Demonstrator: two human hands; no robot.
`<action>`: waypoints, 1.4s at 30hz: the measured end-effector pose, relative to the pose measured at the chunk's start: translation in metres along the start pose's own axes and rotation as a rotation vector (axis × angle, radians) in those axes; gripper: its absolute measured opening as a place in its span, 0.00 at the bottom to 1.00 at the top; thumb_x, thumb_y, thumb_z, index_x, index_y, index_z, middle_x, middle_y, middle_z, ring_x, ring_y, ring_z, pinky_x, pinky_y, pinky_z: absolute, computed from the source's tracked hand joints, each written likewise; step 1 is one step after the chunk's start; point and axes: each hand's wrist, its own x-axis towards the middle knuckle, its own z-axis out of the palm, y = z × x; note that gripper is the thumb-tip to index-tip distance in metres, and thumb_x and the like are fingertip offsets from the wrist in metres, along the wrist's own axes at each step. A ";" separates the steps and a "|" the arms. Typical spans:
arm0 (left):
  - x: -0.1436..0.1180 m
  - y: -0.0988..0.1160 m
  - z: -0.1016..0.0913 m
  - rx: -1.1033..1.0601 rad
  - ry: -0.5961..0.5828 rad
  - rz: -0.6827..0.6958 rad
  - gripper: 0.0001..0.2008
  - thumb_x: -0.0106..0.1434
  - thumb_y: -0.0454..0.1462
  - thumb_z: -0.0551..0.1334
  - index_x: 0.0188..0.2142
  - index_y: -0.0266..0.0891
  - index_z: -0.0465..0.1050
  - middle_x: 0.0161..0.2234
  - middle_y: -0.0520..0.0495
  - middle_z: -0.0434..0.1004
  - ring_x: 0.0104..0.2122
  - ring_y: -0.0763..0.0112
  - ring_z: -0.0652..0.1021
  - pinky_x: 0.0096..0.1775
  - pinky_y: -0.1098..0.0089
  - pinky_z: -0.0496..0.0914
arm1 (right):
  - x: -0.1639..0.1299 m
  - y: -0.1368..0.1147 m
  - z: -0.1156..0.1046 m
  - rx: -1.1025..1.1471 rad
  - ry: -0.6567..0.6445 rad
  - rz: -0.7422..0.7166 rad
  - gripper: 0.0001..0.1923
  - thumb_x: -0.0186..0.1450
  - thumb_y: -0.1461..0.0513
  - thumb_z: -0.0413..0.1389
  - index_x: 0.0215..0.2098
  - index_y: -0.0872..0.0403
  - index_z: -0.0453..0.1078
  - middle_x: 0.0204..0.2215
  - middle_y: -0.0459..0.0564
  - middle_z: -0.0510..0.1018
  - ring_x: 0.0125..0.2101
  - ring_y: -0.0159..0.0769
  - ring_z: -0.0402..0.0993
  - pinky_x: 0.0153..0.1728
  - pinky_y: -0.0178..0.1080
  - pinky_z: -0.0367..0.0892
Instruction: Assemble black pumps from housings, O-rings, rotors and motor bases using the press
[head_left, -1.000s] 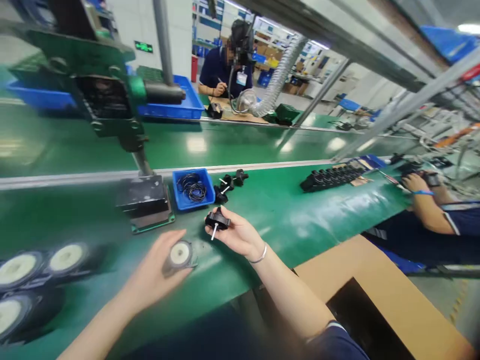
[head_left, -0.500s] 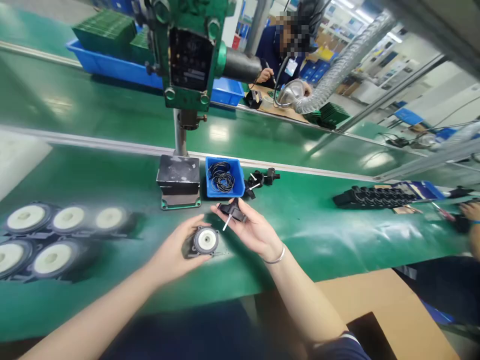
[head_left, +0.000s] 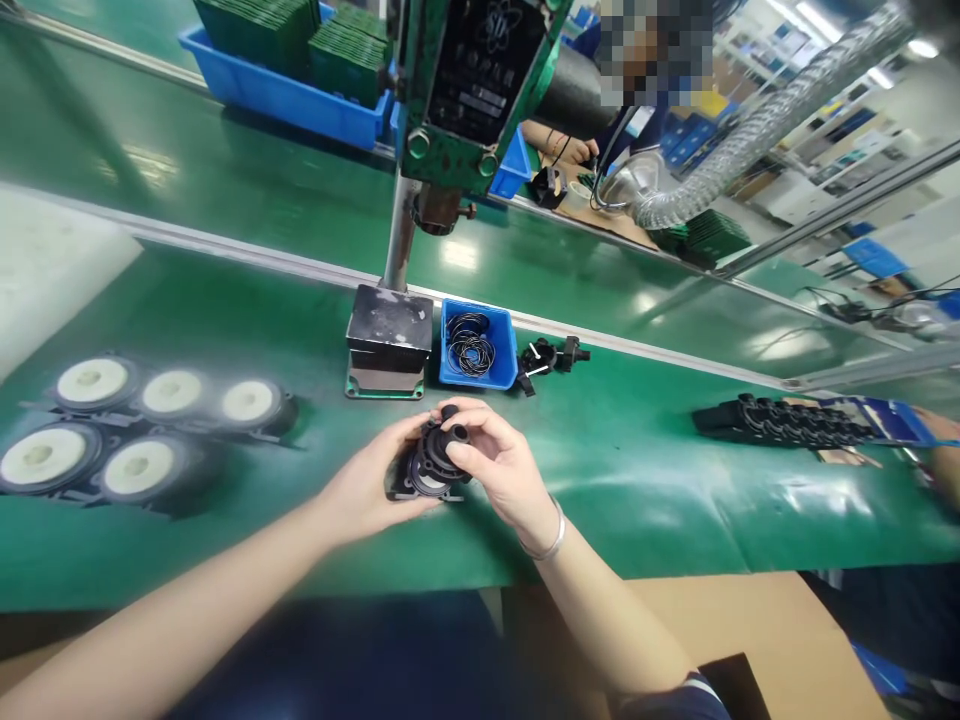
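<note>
My left hand (head_left: 367,492) is closed around the side of a black round housing (head_left: 429,486) with a pale disc in its top face. In my right hand (head_left: 501,468) is a black plastic cover with spouts (head_left: 441,455), gripped by thumb and fingers. The cover sits over the housing, tilted, hiding most of the pale disc; whether it is fully seated I cannot tell. Beyond my hands is a blue bin (head_left: 480,382) holding thin black rings (head_left: 472,345). Black plastic parts with white pins (head_left: 541,358) lie right of the bin.
Several black housings with pale discs (head_left: 94,380) stand at left. A green press (head_left: 487,90) rises over a black block (head_left: 390,325). At right lies a row of black parts (head_left: 780,422). A co-worker's hand (head_left: 574,150) works across the bench; another person's arm shows at far right.
My right hand has brought the black cover left and down onto the housing, turning it so its white pin no longer shows. My left hand still holds the housing. The camera view has shifted.
</note>
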 end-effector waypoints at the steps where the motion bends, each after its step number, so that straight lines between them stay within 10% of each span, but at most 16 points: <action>1: 0.000 0.000 0.000 0.006 -0.003 0.000 0.43 0.57 0.40 0.71 0.66 0.47 0.51 0.64 0.37 0.63 0.61 0.53 0.70 0.61 0.53 0.69 | -0.001 0.001 0.000 -0.016 -0.004 -0.020 0.07 0.63 0.59 0.64 0.40 0.47 0.76 0.49 0.50 0.71 0.53 0.38 0.70 0.59 0.44 0.65; 12: 0.001 0.001 -0.002 0.083 -0.012 0.031 0.41 0.57 0.40 0.71 0.65 0.45 0.53 0.61 0.38 0.67 0.59 0.54 0.72 0.60 0.53 0.68 | -0.019 0.010 -0.001 -0.464 -0.036 -0.205 0.11 0.63 0.60 0.64 0.44 0.47 0.73 0.54 0.54 0.67 0.58 0.45 0.65 0.60 0.52 0.63; 42: 0.006 0.001 -0.006 0.029 -0.029 0.233 0.24 0.62 0.37 0.67 0.57 0.47 0.65 0.53 0.42 0.70 0.54 0.60 0.74 0.55 0.60 0.72 | -0.028 0.026 0.003 -0.525 -0.008 -0.227 0.13 0.65 0.66 0.60 0.45 0.47 0.64 0.59 0.54 0.64 0.61 0.45 0.63 0.60 0.56 0.63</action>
